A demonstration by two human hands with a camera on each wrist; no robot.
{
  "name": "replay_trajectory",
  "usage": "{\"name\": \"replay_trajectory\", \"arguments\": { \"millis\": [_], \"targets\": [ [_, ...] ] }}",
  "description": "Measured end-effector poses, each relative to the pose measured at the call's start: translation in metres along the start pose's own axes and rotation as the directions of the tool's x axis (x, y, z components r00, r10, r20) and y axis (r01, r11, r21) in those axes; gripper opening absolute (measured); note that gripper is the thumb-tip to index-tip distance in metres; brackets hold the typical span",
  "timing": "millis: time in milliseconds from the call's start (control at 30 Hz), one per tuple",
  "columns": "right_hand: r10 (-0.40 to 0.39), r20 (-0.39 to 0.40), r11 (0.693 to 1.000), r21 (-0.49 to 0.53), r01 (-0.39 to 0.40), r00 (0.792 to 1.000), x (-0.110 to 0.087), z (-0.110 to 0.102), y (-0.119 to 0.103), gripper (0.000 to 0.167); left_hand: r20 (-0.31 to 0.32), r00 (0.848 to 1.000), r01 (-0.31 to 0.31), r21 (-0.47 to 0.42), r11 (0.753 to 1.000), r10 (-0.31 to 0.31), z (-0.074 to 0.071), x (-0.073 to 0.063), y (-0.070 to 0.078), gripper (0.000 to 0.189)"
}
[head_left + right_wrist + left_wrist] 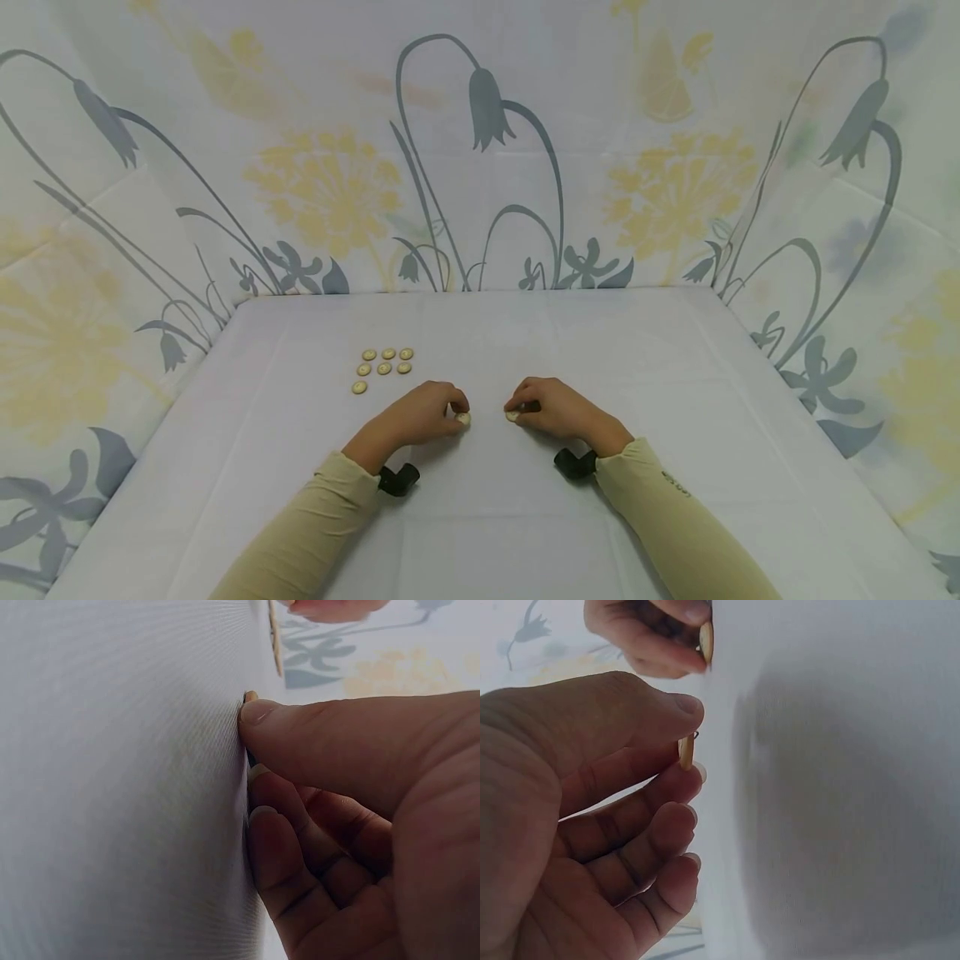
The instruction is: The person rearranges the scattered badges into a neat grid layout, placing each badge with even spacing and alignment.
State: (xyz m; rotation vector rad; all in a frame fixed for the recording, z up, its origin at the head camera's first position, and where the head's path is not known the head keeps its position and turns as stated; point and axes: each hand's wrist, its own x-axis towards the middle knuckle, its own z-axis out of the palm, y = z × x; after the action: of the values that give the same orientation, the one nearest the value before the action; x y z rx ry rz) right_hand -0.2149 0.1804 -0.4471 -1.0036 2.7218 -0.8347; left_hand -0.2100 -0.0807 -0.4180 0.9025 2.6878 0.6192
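Between thumb and fingers, my left hand [422,414] pinches a small round wooden disc [463,419]. The left wrist view shows this disc [686,752] edge-on, just off the white surface, with the other fingers loosely curled. Across a short gap to the right, my right hand [561,408] pinches a second wooden disc [512,416] at the table. In the right wrist view only the rim of that disc [251,695] shows beyond the thumb; the rest is hidden. Similar wooden discs [384,368] lie flat beyond the left hand, with small dark marks on their faces.
A white cloth covers the table [480,533]. The loose discs form two short rows, with a single disc [359,387] nearer at the left. Flower-patterned fabric [480,183] rises at the back and both sides. Each wrist carries a black camera [400,479].
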Motion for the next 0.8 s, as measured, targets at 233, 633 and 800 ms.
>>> {"name": "replay_trajectory", "arguments": {
  "millis": [233,633,800],
  "targets": [
    [0.009,-0.001,1.000,-0.012,-0.009,1.000,0.000,0.001,0.000,0.021,-0.027,0.999,0.024,-0.001,1.000,-0.024,-0.004,-0.005,-0.010,0.017],
    [0.016,0.016,0.999,-0.030,-0.016,1.000,0.002,0.001,-0.004,0.023,-0.052,0.996,0.066,-0.006,0.998,-0.066,-0.011,-0.016,-0.024,0.022],
    [-0.002,0.022,0.998,-0.059,0.003,1.000,0.002,0.000,-0.005,0.025,-0.070,0.995,0.069,0.003,0.998,-0.068,-0.013,-0.019,-0.030,0.023]
  ]
}}
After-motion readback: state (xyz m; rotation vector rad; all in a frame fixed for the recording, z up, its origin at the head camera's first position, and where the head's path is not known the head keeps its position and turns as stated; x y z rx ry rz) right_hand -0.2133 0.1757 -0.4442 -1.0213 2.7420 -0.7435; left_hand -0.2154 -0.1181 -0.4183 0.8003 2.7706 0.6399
